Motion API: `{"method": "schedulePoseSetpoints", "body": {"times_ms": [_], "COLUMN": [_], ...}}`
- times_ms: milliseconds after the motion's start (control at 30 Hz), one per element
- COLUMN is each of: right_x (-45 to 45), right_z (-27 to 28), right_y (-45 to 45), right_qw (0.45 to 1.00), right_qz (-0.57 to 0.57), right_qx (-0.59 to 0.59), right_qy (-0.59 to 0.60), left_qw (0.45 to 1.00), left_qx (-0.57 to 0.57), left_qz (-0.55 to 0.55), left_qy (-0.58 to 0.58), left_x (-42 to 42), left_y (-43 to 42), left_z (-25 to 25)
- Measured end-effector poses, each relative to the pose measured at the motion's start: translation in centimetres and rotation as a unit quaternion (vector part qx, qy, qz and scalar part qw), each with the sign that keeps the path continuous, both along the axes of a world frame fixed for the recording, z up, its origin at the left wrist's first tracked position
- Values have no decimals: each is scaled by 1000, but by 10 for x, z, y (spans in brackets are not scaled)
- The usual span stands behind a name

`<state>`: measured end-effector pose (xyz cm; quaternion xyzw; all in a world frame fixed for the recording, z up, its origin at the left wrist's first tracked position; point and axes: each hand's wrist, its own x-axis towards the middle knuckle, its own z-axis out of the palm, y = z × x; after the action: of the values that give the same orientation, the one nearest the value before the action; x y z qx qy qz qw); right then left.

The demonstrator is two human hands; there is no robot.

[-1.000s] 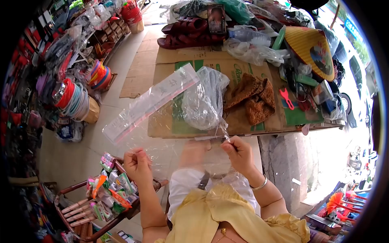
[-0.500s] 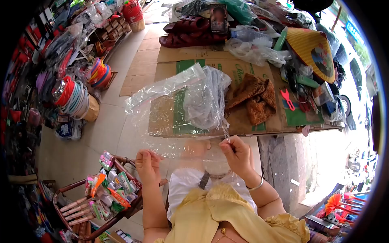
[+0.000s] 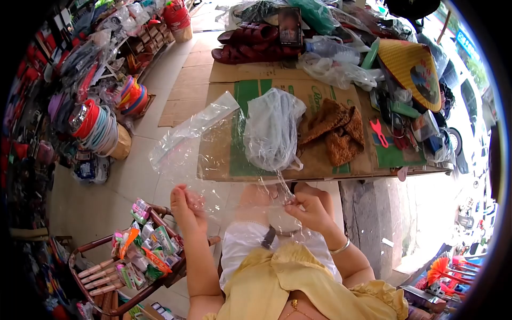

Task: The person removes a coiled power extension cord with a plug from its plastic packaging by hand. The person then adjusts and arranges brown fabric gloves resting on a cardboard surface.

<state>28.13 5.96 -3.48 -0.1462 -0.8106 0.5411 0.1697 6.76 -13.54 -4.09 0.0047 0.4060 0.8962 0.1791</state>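
A large clear plastic bag (image 3: 194, 130) with a whitish strip along its far edge stretches between my two hands over my lap. My left hand (image 3: 188, 209) is closed on the bag's near left part, thumb pointing up. My right hand (image 3: 311, 212) pinches its right side, where the film is bunched. Just beyond, on the cardboard-covered table (image 3: 216, 154), lies a whitish plastic bag (image 3: 272, 128) with something inside that I cannot make out. Beside it on the right is a brown fuzzy cloth (image 3: 336, 130).
Dark red slippers (image 3: 256, 45), a plastic bottle (image 3: 333, 49), a yellow conical hat (image 3: 408, 66) and a pink forked tool (image 3: 379, 133) lie on the table. At lower left stands a bamboo chair (image 3: 133, 301) holding small packages (image 3: 144, 248). Goods crowd the left side.
The clear bag's far strip has swung and crumpled, its right end now left of the whitish bag. My left hand has shifted right since the first frame; my right hand has moved slightly nearer me.
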Motion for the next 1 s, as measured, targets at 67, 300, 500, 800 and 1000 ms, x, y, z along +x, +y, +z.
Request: {"method": "schedulePoseSetpoints", "body": {"times_ms": [67, 300, 500, 800, 1000], "right_x": [6, 8, -3, -20, -23], "right_z": [-23, -4, -9, 5, 8], "right_y": [-5, -2, -1, -6, -3], "right_qw": [970, 996, 959, 976, 967], "right_qz": [-78, -92, -144, -144, -160], "right_qx": [-227, 17, -232, -151, -181], "right_qy": [-41, 8, 79, 64, 82], "left_qw": [998, 995, 962, 973, 960], "left_qx": [-50, 22, -49, -147, -168], "left_qz": [31, 17, -254, -172, -222], "left_qy": [6, 97, 85, 39, 43], "left_x": [-5, -17, 39, 52, 59], "left_y": [-1, -12, 5, -12, -23], "left_z": [-3, -5, -21, -41, -52]}}
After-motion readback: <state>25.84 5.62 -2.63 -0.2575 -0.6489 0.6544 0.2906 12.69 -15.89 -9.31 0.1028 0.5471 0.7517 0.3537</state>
